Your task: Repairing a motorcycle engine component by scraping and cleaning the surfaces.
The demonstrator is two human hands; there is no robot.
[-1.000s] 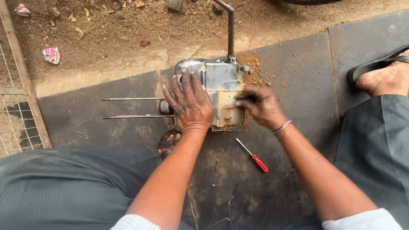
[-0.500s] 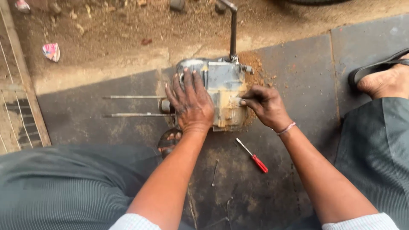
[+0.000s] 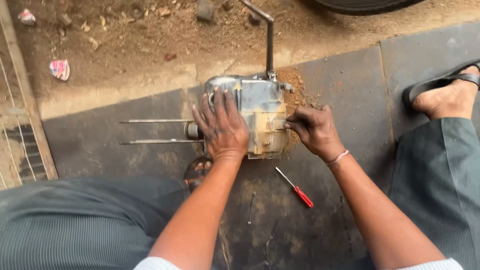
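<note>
A dirty grey metal engine case [image 3: 260, 112] lies on a dark oily floor slab. Two long studs [image 3: 157, 131] stick out of its left side and a bent lever [image 3: 268, 37] rises from its far end. My left hand [image 3: 222, 125] lies flat on the case's left part, fingers spread. My right hand [image 3: 312, 129] is at the case's right side, fingertips pinched on a small part there. What the fingers pinch is too small to make out. A red-handled screwdriver [image 3: 297, 189] lies on the slab between my forearms.
My sandalled foot [image 3: 442, 95] rests at the right. Bare dirt with litter [image 3: 60, 69] lies beyond the slab, and reddish grit is scattered by the case. A wire grate [image 3: 17, 150] runs along the left edge. A tyre [image 3: 365, 4] shows at the top.
My right hand has shifted slightly along the case's right side, with fingers closing on a small part. My left hand stays pressed on the case.
</note>
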